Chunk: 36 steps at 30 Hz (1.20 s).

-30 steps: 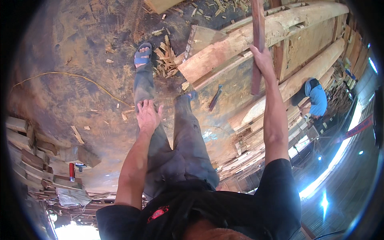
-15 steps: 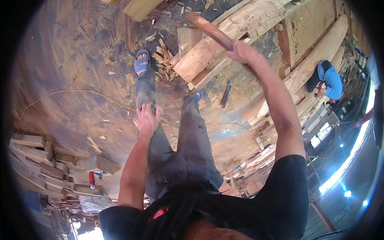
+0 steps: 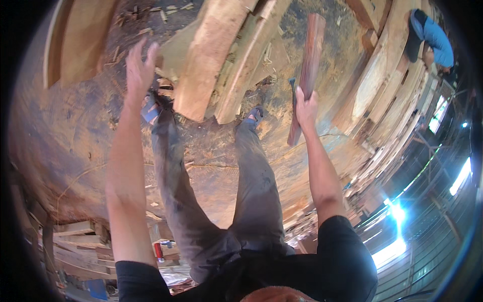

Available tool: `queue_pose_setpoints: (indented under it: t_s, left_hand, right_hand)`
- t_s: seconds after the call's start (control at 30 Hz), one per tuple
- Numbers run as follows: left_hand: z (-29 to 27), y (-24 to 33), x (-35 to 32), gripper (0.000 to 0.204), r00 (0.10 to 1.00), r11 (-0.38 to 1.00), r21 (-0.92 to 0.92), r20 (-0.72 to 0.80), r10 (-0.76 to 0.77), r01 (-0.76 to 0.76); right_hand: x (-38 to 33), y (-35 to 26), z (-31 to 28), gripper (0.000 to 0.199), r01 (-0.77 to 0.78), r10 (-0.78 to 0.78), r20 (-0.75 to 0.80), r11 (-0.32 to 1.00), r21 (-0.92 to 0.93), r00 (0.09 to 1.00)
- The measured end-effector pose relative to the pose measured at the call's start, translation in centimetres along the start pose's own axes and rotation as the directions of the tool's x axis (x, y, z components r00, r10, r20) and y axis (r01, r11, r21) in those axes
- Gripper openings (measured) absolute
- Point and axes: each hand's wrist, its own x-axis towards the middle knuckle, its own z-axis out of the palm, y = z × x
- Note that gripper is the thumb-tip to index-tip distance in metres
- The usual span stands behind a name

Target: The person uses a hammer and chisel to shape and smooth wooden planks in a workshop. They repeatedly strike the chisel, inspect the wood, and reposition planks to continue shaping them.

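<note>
One broad, stained floor (image 3: 75, 131) spreads under everything. On it, two long pale beams (image 3: 201, 75) lie side by side ahead of the person, their near ends between the feet, and a thick board (image 3: 90, 40) is at the upper left. More timber (image 3: 372, 95) lies at the right, where a co-worker (image 3: 438, 43) in blue bends over. The wooden stick (image 3: 313, 55), reddish brown and squared, is in the right hand (image 3: 306, 108), to the right of the beams; the fingers are curled closed round it, its longer part slanting up and away. The left hand (image 3: 140, 70) is raised near the beams' left side, fingers extended and spread, with nothing visible in them. Just beside the stick is a slim dark tool (image 3: 293, 88), partly hidden; whether the right hand touches it, I cannot tell. Blue sandals (image 3: 150, 109) cover the feet, and small wood chips (image 3: 163, 14) lie beyond.
</note>
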Motion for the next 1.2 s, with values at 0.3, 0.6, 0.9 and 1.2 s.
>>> queue_pose_setpoints:
  t_s: [0.3, 0.6, 0.9, 1.2]
  left_hand:
    - [6.2, 1.5, 1.0, 0.042, 0.986, 0.988, -0.009, -0.056, -0.157, 0.157]
    - [5.3, 2.0, 0.5, 0.059, 0.978, 0.968, 0.15, -0.086, -0.191, 0.202]
    - [3.7, 1.3, 2.8, 0.056, 0.992, 0.981, 0.158, 0.03, -0.122, 0.116]
    - [4.2, 0.3, -10.1, 0.05, 0.901, 0.879, 0.281, 0.092, -0.424, 0.385]
  right_hand:
    - [16.1, 5.0, 11.5, 0.071, -0.053, 0.036, 0.088, 0.976, 0.21, 0.996]
    - [18.1, -0.6, 13.0, 0.091, -0.063, -0.273, 0.5, 0.829, 0.556, 0.822]
    - [15.2, 0.6, 14.2, 0.092, -0.125, -0.132, 0.484, 0.877, 0.464, 0.865]
    - [21.5, -0.4, 11.5, 0.085, -0.05, -0.164, 0.58, 0.94, 0.336, 0.798]
